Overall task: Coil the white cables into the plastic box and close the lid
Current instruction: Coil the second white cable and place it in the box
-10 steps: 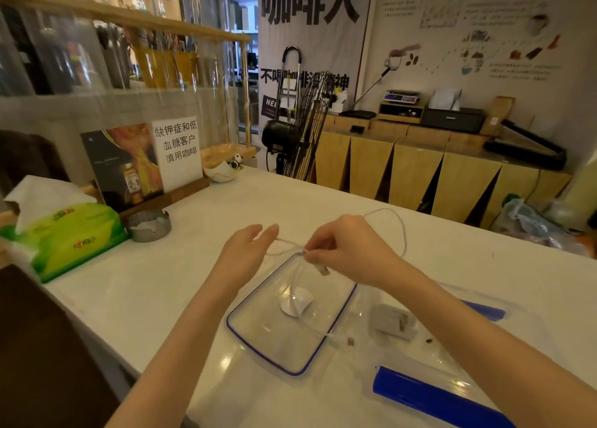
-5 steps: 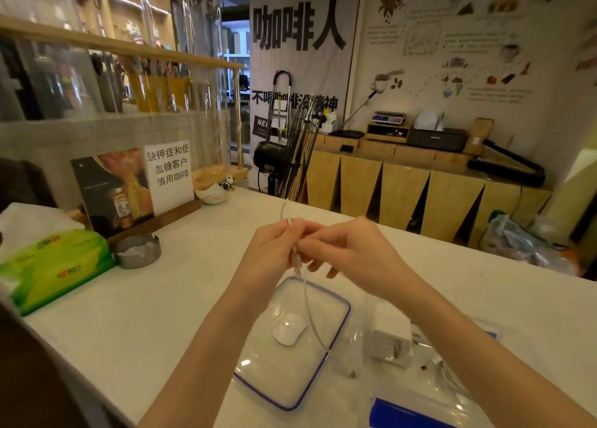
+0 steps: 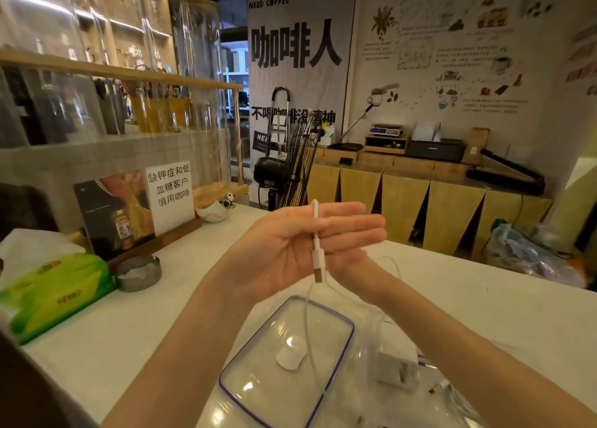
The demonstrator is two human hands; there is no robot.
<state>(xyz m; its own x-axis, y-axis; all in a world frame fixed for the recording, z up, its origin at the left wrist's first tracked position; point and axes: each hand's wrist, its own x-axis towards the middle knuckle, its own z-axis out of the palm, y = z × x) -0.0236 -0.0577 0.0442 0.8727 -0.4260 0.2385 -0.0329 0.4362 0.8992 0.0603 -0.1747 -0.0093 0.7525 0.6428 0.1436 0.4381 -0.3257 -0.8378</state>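
Fingers point(image 3: 352, 230) of my left hand point(image 3: 284, 253) straight, white cable point(image 3: 315, 233) draped across; right hand point(image 3: 352, 261) behind, grip unclear. Coiling step; next I'd wind loops.

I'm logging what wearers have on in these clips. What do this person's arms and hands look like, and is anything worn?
The left forearm and right forearm are bare as far as the frame shows, with no sleeves in view. The left hand wears no glove, and no ring, watch or bracelet shows. The right hand is mostly hidden behind it; its wrist is bare too.
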